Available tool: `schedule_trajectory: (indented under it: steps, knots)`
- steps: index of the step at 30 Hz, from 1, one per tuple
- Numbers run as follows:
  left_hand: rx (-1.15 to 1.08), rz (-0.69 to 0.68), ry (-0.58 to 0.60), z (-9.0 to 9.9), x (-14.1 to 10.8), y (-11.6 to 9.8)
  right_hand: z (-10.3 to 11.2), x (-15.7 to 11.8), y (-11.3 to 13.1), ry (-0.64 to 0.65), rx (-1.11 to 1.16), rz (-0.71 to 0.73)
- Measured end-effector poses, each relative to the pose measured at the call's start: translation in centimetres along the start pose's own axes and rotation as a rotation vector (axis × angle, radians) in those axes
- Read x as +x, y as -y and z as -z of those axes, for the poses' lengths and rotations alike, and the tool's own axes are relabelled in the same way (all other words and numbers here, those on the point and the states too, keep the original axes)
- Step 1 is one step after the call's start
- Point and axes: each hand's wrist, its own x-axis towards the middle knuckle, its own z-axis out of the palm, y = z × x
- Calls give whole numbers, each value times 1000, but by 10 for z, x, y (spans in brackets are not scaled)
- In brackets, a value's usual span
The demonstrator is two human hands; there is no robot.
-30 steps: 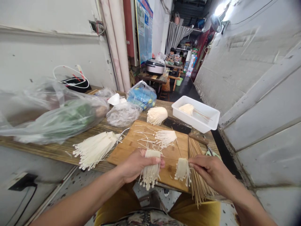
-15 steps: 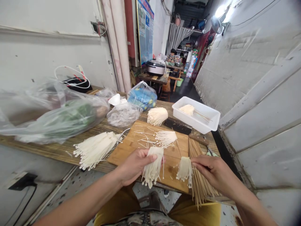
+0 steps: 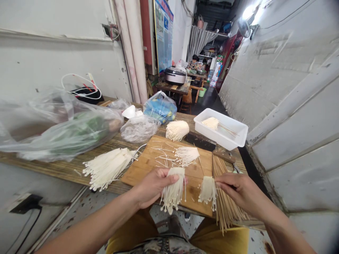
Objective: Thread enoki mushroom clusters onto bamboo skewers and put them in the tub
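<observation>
Pinching enoki mushrooms over the table, my left hand [image 3: 155, 187] is clamped on the top of a pale bunch [image 3: 172, 194], its stems hanging down past the near edge of a wooden cutting board [image 3: 143, 173]. My right hand [image 3: 237, 188] is clamped the same way on a smaller bunch [image 3: 208, 190], fingertips at its upper end. The two bunches sit near each other, not touching.

Just beyond my left hand, a small enoki cluster [image 3: 186, 156] lies on the board among loose strands. Farther left of that grip, a large enoki bundle [image 3: 106, 168] rests on the wooden table [image 3: 60, 169], and ahead of my hands another bundle [image 3: 177, 130] sits just past the board. Below my right hand, a sheaf of bamboo skewers [image 3: 225, 197] juts over the table's edge. Ahead of that hand, a white plastic tray [image 3: 227, 135] holds one more enoki bunch [image 3: 210, 123] with thin sticks. Well to my left lies a clear plastic bag of greens [image 3: 79, 130]. Far ahead, a seated person [image 3: 194, 63] is visible past a rice cooker [image 3: 174, 76].
</observation>
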Motion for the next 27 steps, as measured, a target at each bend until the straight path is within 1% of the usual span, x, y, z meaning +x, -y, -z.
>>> schedule_trajectory:
  steps: [5,9,13,17,27]
  knots:
    - [-2,-4,9,1,1,1,0,2,1,-9,-3,10]
    - [-21,-6,17,2,1,2,2,4,0,5,52,-3]
    - [-26,-49,-8,-2,-2,-1,3,5,-1,-1,112,-20]
    - [-17,-89,-28,-4,-5,-1,4,4,1,17,121,-18]
    - [-56,-42,22,-2,-7,-2,7,4,-2,53,197,-5]
